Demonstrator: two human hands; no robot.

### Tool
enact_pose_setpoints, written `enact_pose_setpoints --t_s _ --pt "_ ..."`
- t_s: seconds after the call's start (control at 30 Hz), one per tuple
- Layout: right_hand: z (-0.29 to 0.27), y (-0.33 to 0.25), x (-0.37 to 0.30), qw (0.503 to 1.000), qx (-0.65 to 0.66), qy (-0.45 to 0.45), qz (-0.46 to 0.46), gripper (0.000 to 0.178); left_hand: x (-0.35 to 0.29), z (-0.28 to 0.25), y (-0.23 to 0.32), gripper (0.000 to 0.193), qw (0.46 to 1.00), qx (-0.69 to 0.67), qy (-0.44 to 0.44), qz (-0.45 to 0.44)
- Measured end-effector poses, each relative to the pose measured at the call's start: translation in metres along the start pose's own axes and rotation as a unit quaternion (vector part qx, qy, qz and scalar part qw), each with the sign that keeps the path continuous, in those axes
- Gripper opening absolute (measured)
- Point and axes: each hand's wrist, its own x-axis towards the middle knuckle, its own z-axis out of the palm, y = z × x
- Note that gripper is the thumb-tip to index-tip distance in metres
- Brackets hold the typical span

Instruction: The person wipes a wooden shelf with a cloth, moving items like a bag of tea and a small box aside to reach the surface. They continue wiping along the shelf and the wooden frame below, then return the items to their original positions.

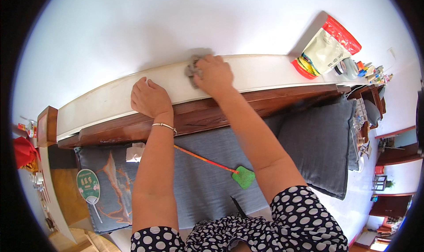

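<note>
My right hand (215, 76) presses a crumpled grey cloth (192, 72) onto the white ledge (258, 71) along the wall, with its fingers closed around the cloth. To the left, my left hand (150, 98) rests at the ledge's front edge, its fingers curled in a loose fist and nothing showing in them. A bracelet (164, 126) circles the left wrist. Below the ledge runs the dark wooden back (198, 117) of a seat with grey cushions.
A red and cream pouch (327, 49) stands on the ledge at right, beside jars (349, 68) and small items. On the cushions lie a green fly swatter (243, 177), a round hand fan (88, 185) and a tissue pack (135, 152). A wooden box (47, 126) is at the left end.
</note>
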Motion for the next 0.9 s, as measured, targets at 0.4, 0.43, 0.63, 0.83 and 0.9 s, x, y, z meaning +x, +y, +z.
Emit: enact_pose_setpoints --t_s 0.4,0.43,0.63,0.83,0.9 --pt "-0.006 0.001 -0.001 0.963 0.261 0.053 -0.041 0.027 -0.003 0.000 0.004 0.025 0.998 0.039 -0.040 -0.003" --pt "-0.012 0.022 -0.004 0.960 0.268 0.072 -0.030 0.029 -0.002 -0.003 0.004 0.025 0.998 0.043 -0.045 -0.006" --pt "-0.076 0.179 -0.027 0.970 0.190 0.111 0.098 0.037 -0.001 -0.005 0.005 0.024 0.997 0.043 -0.055 -0.018" --pt "-0.076 0.233 -0.053 0.976 0.051 0.142 0.160 0.038 0.002 -0.003 0.004 0.021 0.997 0.041 -0.053 -0.023" --pt "-0.068 0.211 -0.054 0.975 0.030 0.139 0.173 0.035 0.000 -0.001 0.004 0.020 0.997 0.041 -0.060 -0.027"
